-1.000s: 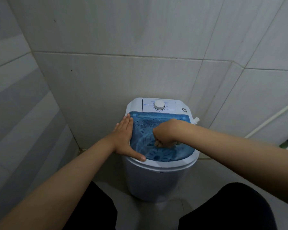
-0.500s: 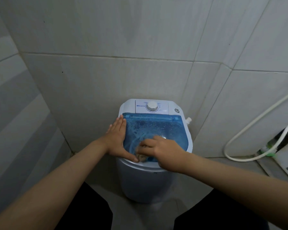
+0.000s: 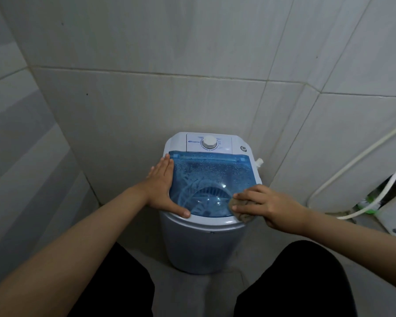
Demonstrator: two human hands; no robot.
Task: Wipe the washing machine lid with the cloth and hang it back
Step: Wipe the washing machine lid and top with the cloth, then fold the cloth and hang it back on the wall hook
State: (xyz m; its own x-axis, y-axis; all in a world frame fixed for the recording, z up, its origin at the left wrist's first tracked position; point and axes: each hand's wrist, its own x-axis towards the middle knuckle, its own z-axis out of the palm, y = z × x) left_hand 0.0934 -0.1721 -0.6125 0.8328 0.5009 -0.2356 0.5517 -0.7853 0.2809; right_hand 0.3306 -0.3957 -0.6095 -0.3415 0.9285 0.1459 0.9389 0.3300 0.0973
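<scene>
Pale wall tiles (image 3: 146, 115) close in on three sides, and the small washing machine (image 3: 204, 245) stands on the floor in the corner between your knees. Its blue see-through lid (image 3: 206, 175) lies shut, beaded with droplets over the far half, clearer towards you.

Your left hand (image 3: 164, 191) lies flat along the lid's left edge, fingers together and thumb spread along the near rim, steadying the tub. Your right hand (image 3: 268, 205) presses the cloth (image 3: 241, 212) down at the lid's near right corner, fingers curled over it, part of it poking out below your fingertips.

The cloth looks small, soft and probably damp, so it will bunch and slide; keep it pinned under flat fingers, not pinched. The lid seems thin, stiff plastic, slick when wet, and the machine likely light, so press gently and keep the left hand bracing.

At the far edge the control knob (image 3: 209, 142) sits just beyond the lid, and a small spout (image 3: 259, 161) juts at the far right corner. A white hose (image 3: 343, 170) loops along the right wall, well apart. Where the cloth hangs is not in view.
</scene>
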